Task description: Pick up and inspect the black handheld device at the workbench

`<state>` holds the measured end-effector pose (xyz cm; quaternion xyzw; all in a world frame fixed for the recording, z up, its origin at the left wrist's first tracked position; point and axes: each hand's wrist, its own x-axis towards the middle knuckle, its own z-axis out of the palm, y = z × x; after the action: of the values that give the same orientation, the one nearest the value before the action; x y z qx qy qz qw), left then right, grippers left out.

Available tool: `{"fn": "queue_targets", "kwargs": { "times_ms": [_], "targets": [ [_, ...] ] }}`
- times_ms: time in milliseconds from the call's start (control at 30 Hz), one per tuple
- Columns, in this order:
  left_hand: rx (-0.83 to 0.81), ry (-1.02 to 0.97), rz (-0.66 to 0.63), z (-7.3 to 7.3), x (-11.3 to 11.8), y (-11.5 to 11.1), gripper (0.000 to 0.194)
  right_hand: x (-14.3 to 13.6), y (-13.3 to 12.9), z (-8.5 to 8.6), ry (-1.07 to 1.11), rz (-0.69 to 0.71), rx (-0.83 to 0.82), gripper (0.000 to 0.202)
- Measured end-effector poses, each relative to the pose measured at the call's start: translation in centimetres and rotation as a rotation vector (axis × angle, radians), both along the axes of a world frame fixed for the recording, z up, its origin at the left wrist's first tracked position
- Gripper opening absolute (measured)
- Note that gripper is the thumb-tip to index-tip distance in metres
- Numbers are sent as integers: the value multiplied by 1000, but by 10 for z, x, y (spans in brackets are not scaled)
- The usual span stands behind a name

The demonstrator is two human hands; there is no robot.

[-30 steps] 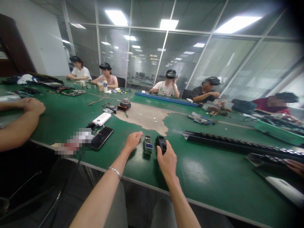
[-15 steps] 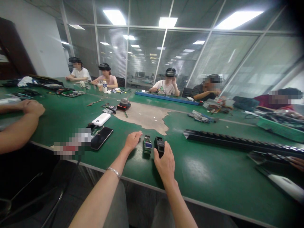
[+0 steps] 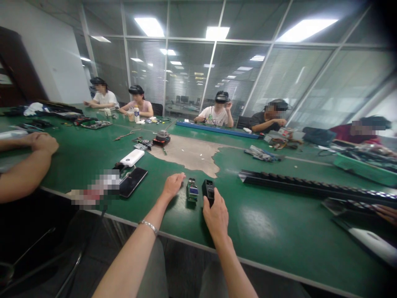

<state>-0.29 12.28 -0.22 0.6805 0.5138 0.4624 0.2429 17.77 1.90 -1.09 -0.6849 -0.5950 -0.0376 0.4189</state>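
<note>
My right hand (image 3: pixel 216 213) grips the near right part of a black plastic housing (image 3: pixel 208 189) with openings at its top, thumb on one side and fingers on the other. Just left of it, apart from both hands, a small green circuit board (image 3: pixel 192 194) with a blue component lies on the table. My left hand (image 3: pixel 173 185) rests beside the board's left side, its fingers loosely curled together. I see nothing held in it. A silvery bracelet (image 3: pixel 149 225) circles my left wrist.
Left on the green table (image 3: pixel 257 223) lie a black phone (image 3: pixel 134 182) and a white power bank (image 3: pixel 132 157). A long black slotted strip (image 3: pixel 294 184) lies at right. Another person's clasped hands (image 3: pixel 46 142) rest at far left; several people sit opposite.
The right hand has shifted very slightly on or with the black housing. The left hand and the circuit board have stayed in place.
</note>
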Motion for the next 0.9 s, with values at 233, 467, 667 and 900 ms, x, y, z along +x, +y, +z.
{"fn": "queue_targets", "kwargs": {
  "times_ms": [233, 467, 667, 900],
  "targets": [
    [23, -16, -12, -1, -1, 0, 53, -21, 4, 34, 57, 48, 110, 58],
    [3, -2, -6, 3, -1, -1, 52, -50, 10, 41, 22, 80, 41, 59],
    [12, -22, -14, 0, -1, 2, 53, -56, 9, 36, -43, 82, -23, 58],
    [10, -42, -13, -1, -1, 1, 53, -61, 1, 25, -70, 93, -77, 59]
  ]
}}
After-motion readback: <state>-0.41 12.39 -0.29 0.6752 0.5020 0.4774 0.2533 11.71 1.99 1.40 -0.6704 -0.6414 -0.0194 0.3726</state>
